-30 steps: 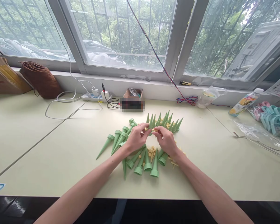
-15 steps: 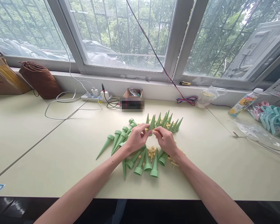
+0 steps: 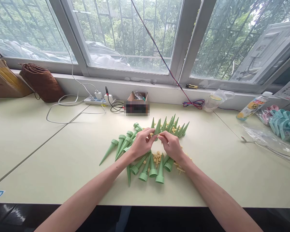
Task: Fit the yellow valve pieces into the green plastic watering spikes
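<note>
My left hand point(image 3: 142, 142) is closed on a green plastic plant watering spike point(image 3: 157, 127), its tip pointing up. Facing it, my right hand point(image 3: 171, 145) pinches a small yellow plastic piece point(image 3: 159, 135) against the spike's side; fingers partly cover it. Below the hands lie loose yellow pieces point(image 3: 157, 156) and several green spikes with ribbed caps, one spike point(image 3: 160, 174) pointing away from me. More capped spikes point(image 3: 111, 149) lie to the left. Behind the hands, a group of spikes point(image 3: 175, 124) stands tip up among yellow pieces.
At the back stand a small open box point(image 3: 138, 96), a power strip point(image 3: 96, 100) with cables and a brown drawstring bag point(image 3: 41, 83). On the right are a drink bottle point(image 3: 253, 106), a clear plastic bag point(image 3: 268, 135) and teal plastic items point(image 3: 284, 124). The table's front edge runs beneath my forearms.
</note>
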{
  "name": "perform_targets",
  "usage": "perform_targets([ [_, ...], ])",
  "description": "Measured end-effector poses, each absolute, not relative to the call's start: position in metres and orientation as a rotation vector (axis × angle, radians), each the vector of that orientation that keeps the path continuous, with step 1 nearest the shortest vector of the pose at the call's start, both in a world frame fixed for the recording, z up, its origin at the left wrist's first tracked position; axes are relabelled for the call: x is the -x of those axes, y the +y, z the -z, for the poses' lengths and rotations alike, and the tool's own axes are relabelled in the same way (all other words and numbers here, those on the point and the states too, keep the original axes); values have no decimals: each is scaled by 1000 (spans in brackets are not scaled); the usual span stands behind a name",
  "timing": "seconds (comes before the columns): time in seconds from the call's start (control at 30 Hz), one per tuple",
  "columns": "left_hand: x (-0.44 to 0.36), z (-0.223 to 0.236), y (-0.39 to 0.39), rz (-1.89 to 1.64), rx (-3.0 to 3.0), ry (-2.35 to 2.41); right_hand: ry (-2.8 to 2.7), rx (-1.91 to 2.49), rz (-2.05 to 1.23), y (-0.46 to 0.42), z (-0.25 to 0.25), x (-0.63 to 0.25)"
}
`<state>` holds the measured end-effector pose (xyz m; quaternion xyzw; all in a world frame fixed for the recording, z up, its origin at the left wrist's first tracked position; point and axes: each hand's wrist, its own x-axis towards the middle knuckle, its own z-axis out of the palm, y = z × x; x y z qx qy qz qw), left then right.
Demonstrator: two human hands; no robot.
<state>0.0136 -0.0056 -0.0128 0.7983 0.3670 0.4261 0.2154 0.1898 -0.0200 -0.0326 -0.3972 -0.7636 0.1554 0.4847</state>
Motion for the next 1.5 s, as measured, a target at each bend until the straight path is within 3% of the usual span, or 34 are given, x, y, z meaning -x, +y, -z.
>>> perform_targets([
  [1.5,-14,11,-7,-1195,-2224,988,-1855,989,-398,-20,30,-190],
])
